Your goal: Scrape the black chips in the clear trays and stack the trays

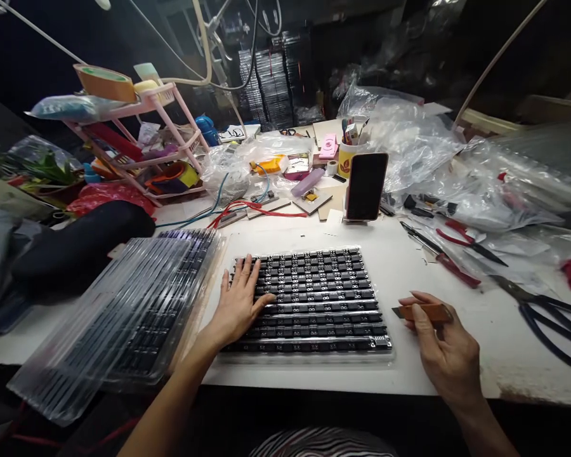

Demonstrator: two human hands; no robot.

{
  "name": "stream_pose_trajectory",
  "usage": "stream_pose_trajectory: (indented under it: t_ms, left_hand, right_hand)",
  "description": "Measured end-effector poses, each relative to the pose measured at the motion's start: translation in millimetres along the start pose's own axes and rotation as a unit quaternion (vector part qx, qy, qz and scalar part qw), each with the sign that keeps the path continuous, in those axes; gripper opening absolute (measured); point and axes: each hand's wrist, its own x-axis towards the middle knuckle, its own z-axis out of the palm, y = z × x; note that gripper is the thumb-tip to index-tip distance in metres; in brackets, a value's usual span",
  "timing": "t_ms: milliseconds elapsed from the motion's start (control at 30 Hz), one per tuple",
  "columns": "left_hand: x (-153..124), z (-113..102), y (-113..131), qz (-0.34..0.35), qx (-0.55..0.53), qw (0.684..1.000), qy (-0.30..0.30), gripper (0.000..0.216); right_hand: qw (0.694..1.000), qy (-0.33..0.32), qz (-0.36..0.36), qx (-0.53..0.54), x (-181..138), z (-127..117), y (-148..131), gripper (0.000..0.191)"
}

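Note:
A clear plastic tray [383, 363] filled with rows of small black parts [323, 298] lies on the white table in front of me. My left hand [240, 304] rests flat on the tray's left side, fingers spread over the black parts. My right hand [440, 346] hovers just right of the tray, closed around a small brown-handled tool [428, 311] with a short blade tip pointing left.
A stack of clear trays [124, 317] sits at the left. A dark phone [365, 186] stands upright behind the tray. Red-handled pliers [450, 263], scissors [547, 311], plastic bags [409, 139], a pink shelf rack [157, 139] and red and blue wires [247, 209] crowd the back and right.

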Motion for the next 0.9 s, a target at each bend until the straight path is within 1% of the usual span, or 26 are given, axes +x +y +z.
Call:
stream_pose_trajectory:
  t_ms: [233, 433, 633, 900]
  left_hand:
    - [-4.7, -3.9, 34.7, 0.048, 0.013, 0.998, -0.034, 0.082]
    - [-7.7, -6.4, 57.9, 0.090, 0.007, 0.995, -0.039, 0.084]
    - [-4.0, -7.7, 73.0, 0.113, -0.017, 0.992, -0.055, 0.085]
    - [-1.3, -9.7, 88.8, 0.116, -0.022, 0.992, -0.051, 0.085]
  right_hand:
    - [1.000, -0.006, -0.009, 0.012, -1.2, -1.3, 0.4, 0.030]
    - [0.999, -0.002, -0.015, 0.029, -0.9, -1.6, -1.2, 0.028]
    - [0.999, -0.010, -0.020, 0.035, -0.9, -3.0, -1.6, 0.028]
    - [0.998, -0.018, -0.032, 0.044, 0.1, -2.7, -0.4, 0.027]
